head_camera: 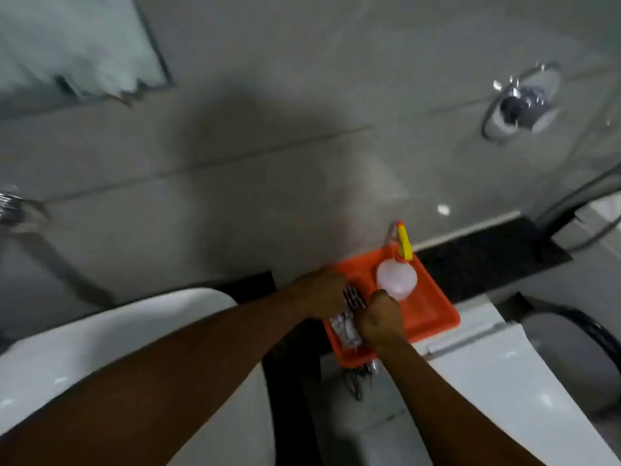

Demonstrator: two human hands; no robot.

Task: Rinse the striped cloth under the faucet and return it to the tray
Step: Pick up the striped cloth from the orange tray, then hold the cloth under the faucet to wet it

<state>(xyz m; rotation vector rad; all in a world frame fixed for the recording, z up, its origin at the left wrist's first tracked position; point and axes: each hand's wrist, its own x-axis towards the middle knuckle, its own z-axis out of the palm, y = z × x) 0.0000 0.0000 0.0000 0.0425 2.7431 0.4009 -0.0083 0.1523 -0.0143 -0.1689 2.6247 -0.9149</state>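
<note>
An orange tray (433, 311) rests on the dark counter at centre right. The striped cloth (349, 314), black and white, lies bunched in the tray's left part. My left hand (322, 294) closes on the cloth's far end and my right hand (381, 322) closes on its near side. Part of the cloth is hidden under both hands. The frame is blurred. No faucet spout shows over the white sink (111, 334) at the left.
A translucent spray bottle (396, 280) with a yellow trigger stands in the tray's back. A white toilet tank lid (504, 371) lies to the right. A chrome wall valve (521, 105) sits high on the tiled wall. A mirror (77, 42) hangs upper left.
</note>
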